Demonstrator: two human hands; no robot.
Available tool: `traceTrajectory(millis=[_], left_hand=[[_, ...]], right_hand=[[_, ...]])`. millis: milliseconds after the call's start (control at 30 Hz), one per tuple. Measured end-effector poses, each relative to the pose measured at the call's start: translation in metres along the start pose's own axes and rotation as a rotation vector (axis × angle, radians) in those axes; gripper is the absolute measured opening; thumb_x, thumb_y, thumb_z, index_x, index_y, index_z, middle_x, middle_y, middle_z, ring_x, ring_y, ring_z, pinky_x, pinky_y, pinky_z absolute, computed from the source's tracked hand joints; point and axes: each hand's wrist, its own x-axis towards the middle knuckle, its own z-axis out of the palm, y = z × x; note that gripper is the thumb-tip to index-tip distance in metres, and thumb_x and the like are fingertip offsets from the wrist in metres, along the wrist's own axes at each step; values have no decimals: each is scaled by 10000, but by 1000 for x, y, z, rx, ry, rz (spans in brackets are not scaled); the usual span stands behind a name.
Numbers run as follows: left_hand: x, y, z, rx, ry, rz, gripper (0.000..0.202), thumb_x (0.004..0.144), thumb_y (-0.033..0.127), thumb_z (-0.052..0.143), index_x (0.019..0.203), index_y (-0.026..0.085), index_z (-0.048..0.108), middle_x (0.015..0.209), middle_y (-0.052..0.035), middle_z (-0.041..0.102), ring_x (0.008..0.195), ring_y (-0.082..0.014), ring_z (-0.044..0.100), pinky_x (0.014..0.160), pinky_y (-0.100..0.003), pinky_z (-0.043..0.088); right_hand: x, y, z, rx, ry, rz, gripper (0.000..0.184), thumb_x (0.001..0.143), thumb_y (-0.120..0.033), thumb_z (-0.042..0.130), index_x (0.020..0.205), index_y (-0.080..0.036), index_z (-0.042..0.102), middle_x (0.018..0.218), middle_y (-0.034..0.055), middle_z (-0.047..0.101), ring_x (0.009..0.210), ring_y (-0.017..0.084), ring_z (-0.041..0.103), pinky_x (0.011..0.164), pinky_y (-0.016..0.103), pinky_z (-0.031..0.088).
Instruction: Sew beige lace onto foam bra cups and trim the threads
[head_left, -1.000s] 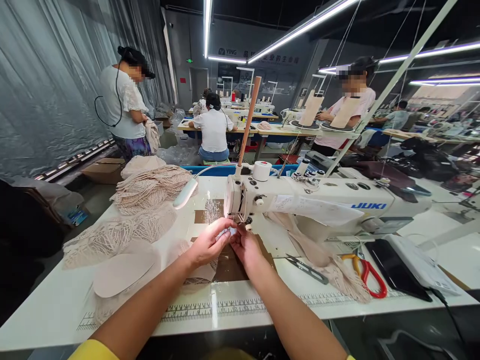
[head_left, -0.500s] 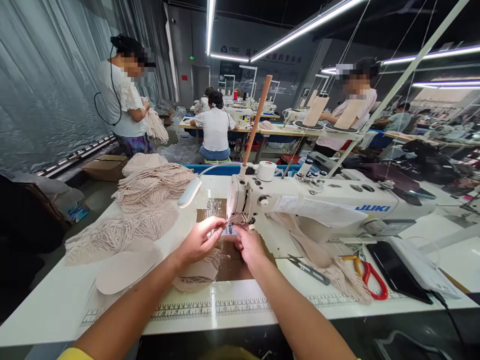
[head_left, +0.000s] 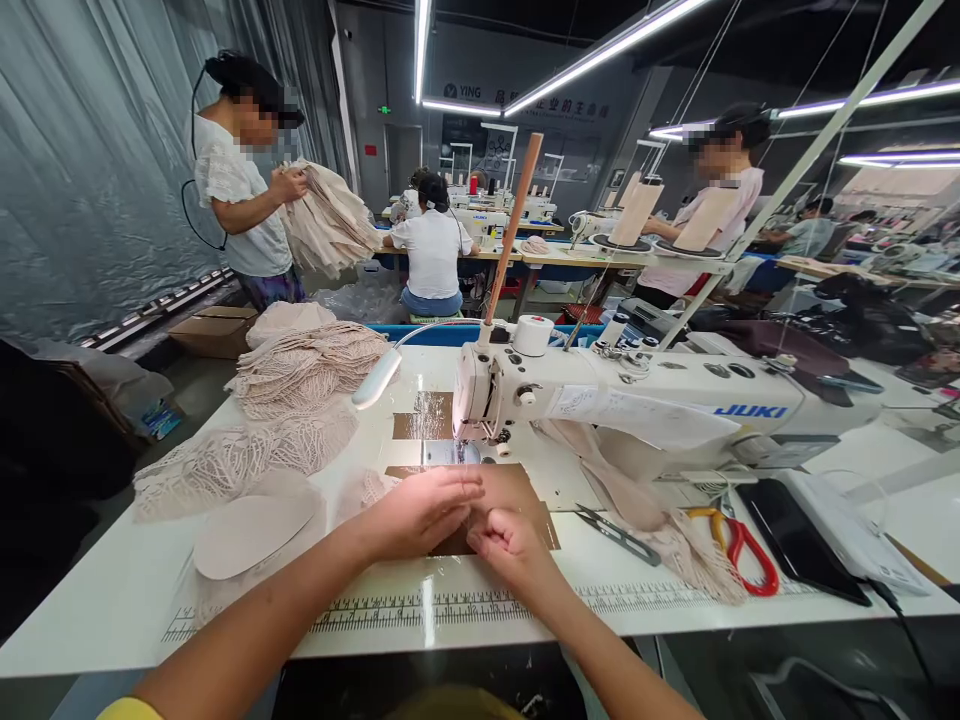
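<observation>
My left hand (head_left: 431, 508) is in front of the sewing machine (head_left: 600, 385), its fingers stretched to the right and a little apart from the thumb. No object shows in it, though its palm is partly hidden. Close on its right, my right hand (head_left: 510, 545) is closed, thumb against curled fingers. Whatever it pinches is too small to make out. Both hands are over the brown patch (head_left: 517, 485) on the table, nearer me than the needle area. A beige lace piece (head_left: 377, 487) lies partly hidden behind my left hand.
Left of the machine are stacked lace pieces (head_left: 307, 365) and a smooth beige oval piece (head_left: 255, 530). Thread snips (head_left: 619, 537), red-handled scissors (head_left: 750, 555) and a black phone-like slab (head_left: 799, 540) lie right. A printed ruler (head_left: 405, 612) runs along the front. A co-worker (head_left: 247, 190) stands beyond, holding fabric.
Both hands have drawn back from the needle area towards me. The thin metal tool seen in my left fingers no longer shows. The standing co-worker has raised the fabric bundle.
</observation>
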Motion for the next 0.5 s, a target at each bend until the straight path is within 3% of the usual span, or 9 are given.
traceTrajectory(millis=[100,300,400,500], left_hand=[[1,1,3,123,-120,10,311,967,267,378,1127,208,639,1061,-85,661,969,-197,599,854,-322,471],[7,-10,16,314,-46,-22,382,982,258,316,813,170,648,790,-79,638,739,-186,549,686,-315,424],[8,-15,21,269,24,-119,339,955,246,364,741,171,616,739,-69,623,699,-177,538,661,-306,414],[7,-17,23,103,135,-257,265,909,231,443,694,174,588,708,-45,621,688,-159,549,667,-283,420]], right_hand=[[-11,4,-21,-106,-23,-18,179,710,-332,653,590,-200,636,515,-33,495,504,121,399,503,251,290],[-14,14,-90,-498,177,-117,279,852,-425,508,751,-211,656,660,25,633,608,187,570,570,287,432],[-14,24,-125,-896,239,-246,298,861,-328,472,1011,-186,687,1021,115,688,893,256,635,780,365,493],[-17,34,-141,-1234,126,-222,358,815,-121,451,1088,-134,682,1099,152,672,994,272,626,847,371,496]])
